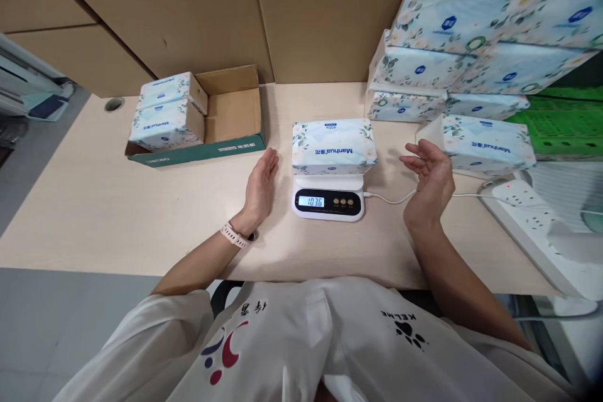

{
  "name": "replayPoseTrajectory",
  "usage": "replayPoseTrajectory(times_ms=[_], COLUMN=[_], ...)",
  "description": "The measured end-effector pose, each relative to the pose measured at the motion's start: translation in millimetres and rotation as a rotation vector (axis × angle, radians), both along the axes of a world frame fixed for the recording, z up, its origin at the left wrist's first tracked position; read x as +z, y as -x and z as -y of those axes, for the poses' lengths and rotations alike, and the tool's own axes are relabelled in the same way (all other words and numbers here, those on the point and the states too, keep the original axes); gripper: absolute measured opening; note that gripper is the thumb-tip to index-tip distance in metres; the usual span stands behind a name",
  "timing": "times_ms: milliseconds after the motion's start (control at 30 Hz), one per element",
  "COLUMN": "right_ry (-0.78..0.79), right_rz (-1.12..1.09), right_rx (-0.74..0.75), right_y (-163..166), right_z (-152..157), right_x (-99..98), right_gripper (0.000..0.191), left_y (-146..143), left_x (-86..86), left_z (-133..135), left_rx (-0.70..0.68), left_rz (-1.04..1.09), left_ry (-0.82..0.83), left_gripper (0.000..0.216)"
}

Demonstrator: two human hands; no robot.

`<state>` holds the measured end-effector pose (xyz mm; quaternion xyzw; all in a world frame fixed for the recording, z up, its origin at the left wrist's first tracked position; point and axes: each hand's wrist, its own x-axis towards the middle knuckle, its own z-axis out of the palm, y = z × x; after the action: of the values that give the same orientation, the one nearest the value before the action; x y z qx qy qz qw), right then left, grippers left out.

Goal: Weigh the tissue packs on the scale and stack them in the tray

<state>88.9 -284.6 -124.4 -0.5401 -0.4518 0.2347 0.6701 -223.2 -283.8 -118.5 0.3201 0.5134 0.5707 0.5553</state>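
Note:
A pack of tissues point(334, 146) in pale blue floral wrap lies on a white digital scale point(328, 203), whose lit display seems to read 103.6. To the left of the scale, my left hand point(260, 185) rests on edge on the table, fingers stretched out and holding nothing. My right hand point(428, 182) is held palm inward on the scale's other side, its fingers loosely curled, apart and free of any object. Just beyond it sits another tissue pack point(490, 144). Neither hand touches the pack on the scale.
An open green-sided carton point(235, 110) holds two tissue packs at left. More tissue packs point(452, 19) are stacked at the back right, near a green crate point(565, 122). A white power strip point(532, 220) and a cable lie right. Cardboard boxes point(188, 19) line the back.

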Motion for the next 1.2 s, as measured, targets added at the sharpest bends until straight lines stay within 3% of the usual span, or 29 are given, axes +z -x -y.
replayPoseTrajectory(times_ms=[1200], right_ry=[0.010], right_rz=[-0.101], right_rx=[-0.067], right_y=[9], right_z=[-2], right_x=[10.1], right_gripper=[0.067], left_y=[-3], left_x=[6.0], left_z=[0], left_rx=[0.019], left_rz=[0.031], left_ry=[0.024], left_gripper=[0.060])
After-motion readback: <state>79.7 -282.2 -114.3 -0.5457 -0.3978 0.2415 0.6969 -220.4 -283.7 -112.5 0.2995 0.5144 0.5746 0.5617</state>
